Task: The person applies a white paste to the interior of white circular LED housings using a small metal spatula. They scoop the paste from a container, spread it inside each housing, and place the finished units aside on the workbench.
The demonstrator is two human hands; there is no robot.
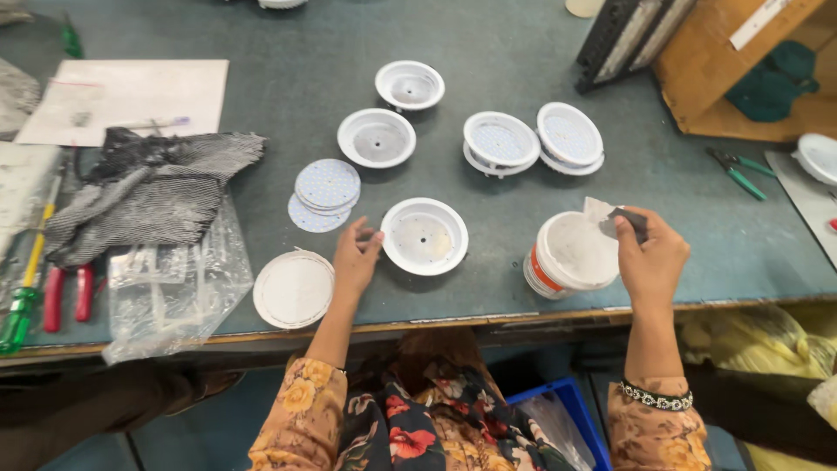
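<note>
I see my left hand (356,255) low in the middle of the frame. Its fingers (370,235) are bent and pressed close together, and the tips touch the left rim of a round white lamp shell (425,236). The shell lies flat on the grey table (488,52), open side up, just right of my fingers.

My right hand (651,257) is at the lower right. Its thumb and fingers (624,225) pinch a small dark pad (629,215) just above the rim of a white tub (568,255). The tub sits just left of that hand, near the table edge.

A flat white disc (294,289) lies left of my left hand. A stack of dotted round boards (325,190) sits above it. More white shells (377,138) lie higher up in the middle.
</note>
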